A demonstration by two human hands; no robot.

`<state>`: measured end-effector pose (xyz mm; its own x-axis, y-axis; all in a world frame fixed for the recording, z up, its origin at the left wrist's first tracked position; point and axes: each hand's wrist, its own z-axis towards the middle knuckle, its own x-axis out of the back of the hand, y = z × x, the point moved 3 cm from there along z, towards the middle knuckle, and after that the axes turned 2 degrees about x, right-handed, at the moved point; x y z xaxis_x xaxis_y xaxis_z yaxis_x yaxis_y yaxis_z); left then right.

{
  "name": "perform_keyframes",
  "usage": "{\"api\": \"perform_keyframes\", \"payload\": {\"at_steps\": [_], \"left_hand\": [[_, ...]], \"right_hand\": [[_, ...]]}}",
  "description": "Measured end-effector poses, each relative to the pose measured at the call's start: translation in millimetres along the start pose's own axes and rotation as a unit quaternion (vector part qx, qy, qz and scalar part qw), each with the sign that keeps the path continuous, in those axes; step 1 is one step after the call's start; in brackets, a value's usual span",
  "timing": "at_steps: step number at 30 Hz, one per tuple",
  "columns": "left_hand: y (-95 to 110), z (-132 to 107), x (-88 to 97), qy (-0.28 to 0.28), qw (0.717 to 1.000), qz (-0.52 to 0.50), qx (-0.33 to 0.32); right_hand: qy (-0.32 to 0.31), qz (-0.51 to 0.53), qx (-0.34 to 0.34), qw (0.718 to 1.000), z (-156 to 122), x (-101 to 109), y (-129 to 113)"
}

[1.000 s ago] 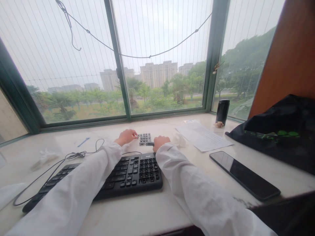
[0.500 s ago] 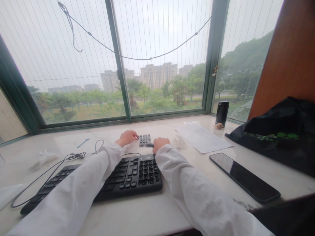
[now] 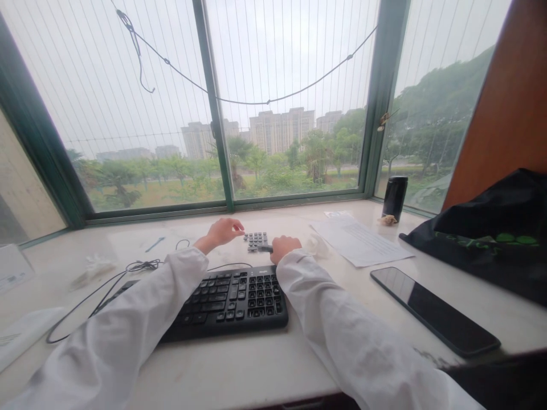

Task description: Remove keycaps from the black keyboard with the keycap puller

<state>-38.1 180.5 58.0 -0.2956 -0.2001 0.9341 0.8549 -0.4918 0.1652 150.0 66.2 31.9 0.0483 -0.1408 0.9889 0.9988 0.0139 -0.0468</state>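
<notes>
A cluster of loose dark keycaps (image 3: 256, 240) lies on the pale sill beyond the black keyboard (image 3: 222, 299). My left hand (image 3: 221, 232) hovers at the cluster's left edge, its fingertips pinched together; what they hold, if anything, is too small to make out. My right hand (image 3: 285, 246) rests closed at the cluster's right side, gripping a short dark bar-shaped piece (image 3: 265, 249) that sticks out toward the keycaps. Both arms in white sleeves reach over the keyboard.
A black phone (image 3: 433, 311) lies face up at the right, with a printed sheet (image 3: 359, 242), a black cup (image 3: 394, 197) and a black bag (image 3: 491, 239) beyond. The keyboard's cable (image 3: 128, 267), crumpled tissues (image 3: 92, 267) and a blue pen (image 3: 154, 244) lie at the left.
My left hand has risen slightly and its fingertips have moved toward the keycaps. My right hand stays put with the dark piece. The view has shifted a little.
</notes>
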Motion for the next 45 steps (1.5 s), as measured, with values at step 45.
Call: {"api": "perform_keyframes", "payload": {"at_steps": [45], "left_hand": [[39.6, -155.0, 2.1, -0.009, 0.96, -0.112, -0.256]], "right_hand": [[0.174, 0.757, -0.085, 0.624, -47.9, -10.9, -88.3]]}}
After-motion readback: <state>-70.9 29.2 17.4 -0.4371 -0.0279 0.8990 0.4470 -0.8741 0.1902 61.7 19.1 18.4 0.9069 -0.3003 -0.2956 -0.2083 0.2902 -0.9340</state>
